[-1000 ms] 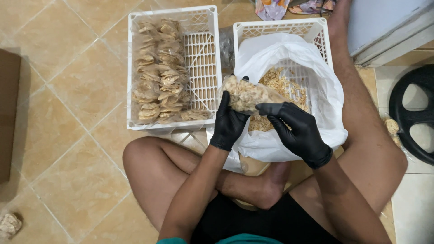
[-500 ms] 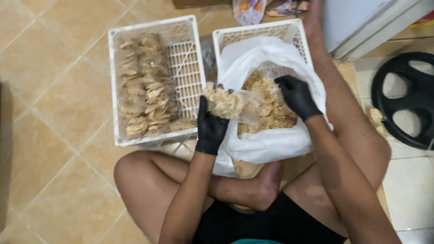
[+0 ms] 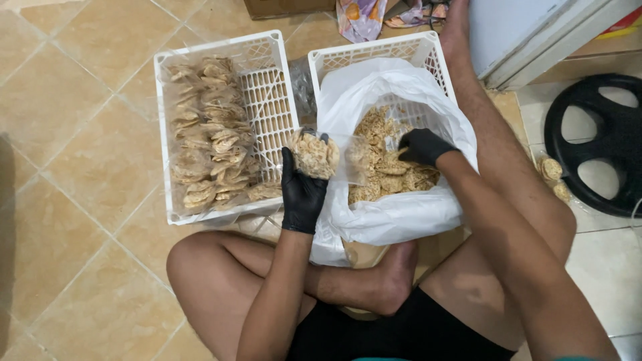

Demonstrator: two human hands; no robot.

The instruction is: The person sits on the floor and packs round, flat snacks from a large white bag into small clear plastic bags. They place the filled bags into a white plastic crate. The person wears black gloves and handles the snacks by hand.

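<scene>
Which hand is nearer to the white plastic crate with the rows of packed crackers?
Left. The left hand holds a small cracker bag beside that crate; the right hand reaches into the white plastic bag.

Floor: square beige tiles with pale grout lines, laid diagonally to the view, lightly mottled; evenly lit, soft shadow along the left edge.
Cabinet: white, with a light grey base rail, at the upper right of the floor.
Wheel: black, round, spoked, lying flat on the floor just below the cabinet, cut by the right edge.
Cloth: patterned, crumpled, left of the cabinet at the top edge.
Box: brown cardboard, left of the cloth, only its lower edge in view.
</scene>
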